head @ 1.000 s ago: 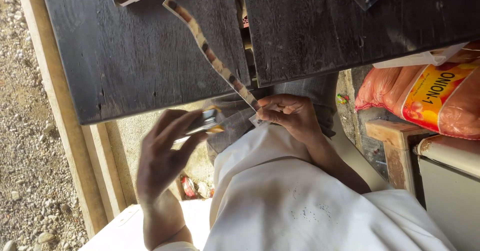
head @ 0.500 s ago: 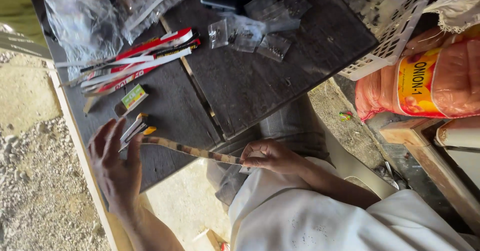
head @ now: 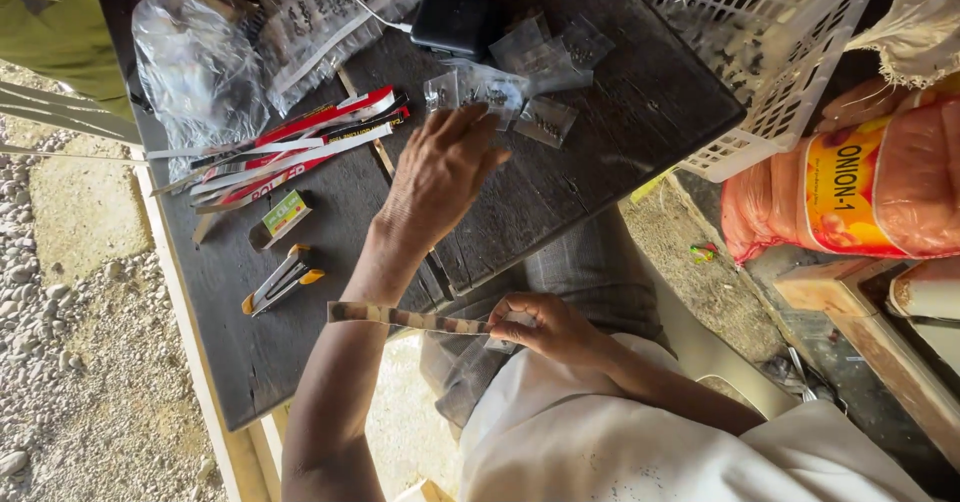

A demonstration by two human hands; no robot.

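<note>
My right hand (head: 552, 328) pinches one end of a long, narrow brown-and-cream patterned strip (head: 400, 317) near my lap, at the table's near edge. My left hand (head: 440, 174) reaches out over the dark wooden table (head: 620, 112), palm down and fingers apart. Its fingertips are at a cluster of small clear plastic bags (head: 500, 87). It holds nothing. A yellow-and-silver utility cutter (head: 283, 279) lies on the table to the left of my left forearm.
Red-and-white flat strips (head: 290, 152) and a small green-yellow box (head: 284, 214) lie left of the hand. Beyond them are larger clear bags (head: 200, 62) and a black device with a white cable (head: 457, 22). A white basket (head: 790, 52) and an orange mesh sack (head: 880, 187) sit right. Another person's green sleeve (head: 50, 32) is top left.
My left hand has put the cutter down on the table and moved across to the small clear bags. My right hand still holds the strip. The view has swung over the table.
</note>
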